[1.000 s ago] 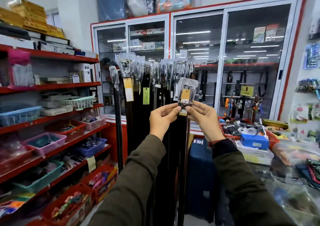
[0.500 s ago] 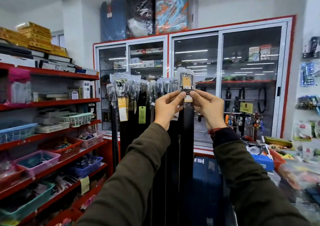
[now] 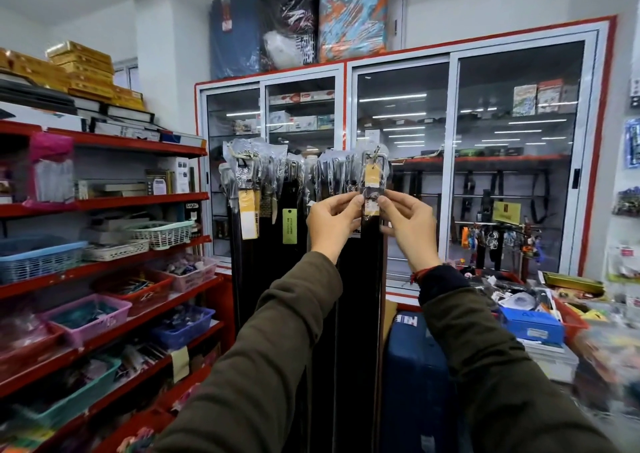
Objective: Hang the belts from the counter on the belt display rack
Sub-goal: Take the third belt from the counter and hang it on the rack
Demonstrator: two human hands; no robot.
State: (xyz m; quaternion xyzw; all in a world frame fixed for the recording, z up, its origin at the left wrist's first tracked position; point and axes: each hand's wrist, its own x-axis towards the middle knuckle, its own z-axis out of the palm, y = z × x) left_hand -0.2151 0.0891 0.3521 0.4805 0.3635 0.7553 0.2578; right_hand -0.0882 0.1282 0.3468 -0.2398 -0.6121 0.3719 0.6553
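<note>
A dark belt point(image 3: 371, 189) is being held up at the 12 o'clock side of both hands, at the right end of the rack point(image 3: 304, 175). It is being pinched just below its wrapped buckle by the left hand point(image 3: 330, 225) at 9 o'clock and the right hand point(image 3: 408, 227) at 3 o'clock, fingers clamped on it. Its strap is hanging straight down between the sleeves.

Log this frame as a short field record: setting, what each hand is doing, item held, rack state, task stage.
setting: shop aisle, red shelves at left, glass cabinet behind
left hand: pinching belt just below its buckle
right hand: pinching same belt, opposite side
item held: black belt, wrapped buckle, tan tag
rack: belt display rack, many belts hanging
task stage: buckle raised to rack top; hooked or not, cannot tell
</note>
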